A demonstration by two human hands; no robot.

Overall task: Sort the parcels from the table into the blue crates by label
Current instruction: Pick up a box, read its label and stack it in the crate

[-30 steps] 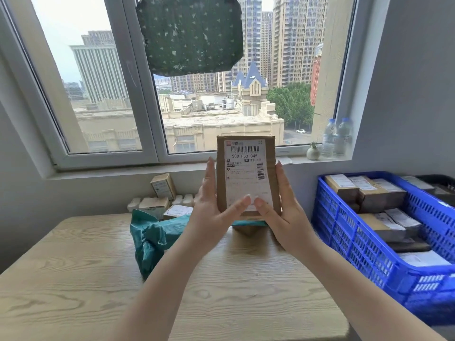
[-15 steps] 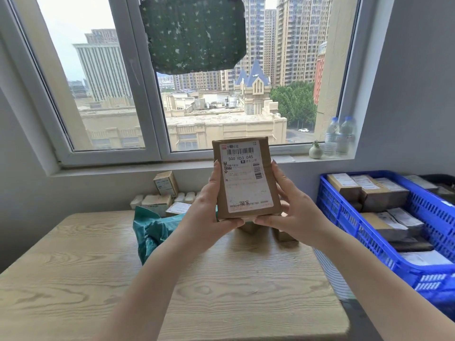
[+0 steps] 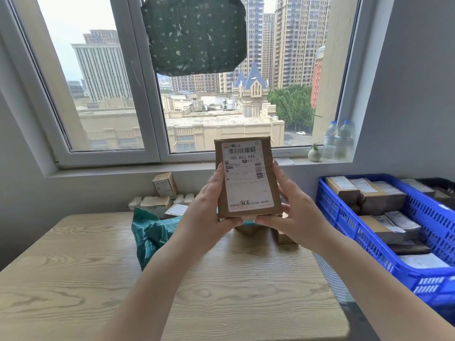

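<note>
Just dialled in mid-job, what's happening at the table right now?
A person is holding one brown parcel upright in front of the window, label facing them, as if reading it. The left hand and right hand grip its sides and bottom edge. It is above the wooden table, not yet in a crate. More parcels and a teal mailer bag wait at the table's far end. The blue crate on the right already holds several labelled parcels.

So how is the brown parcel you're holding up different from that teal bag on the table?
The brown parcel is a stiff, flat-sided box; the teal bag is soft and crumpled. The parcel is held upright in the air by the left hand and right hand; the bag lies on the table, untouched. The parcel's white label faces the camera; the bag shows none.
</note>
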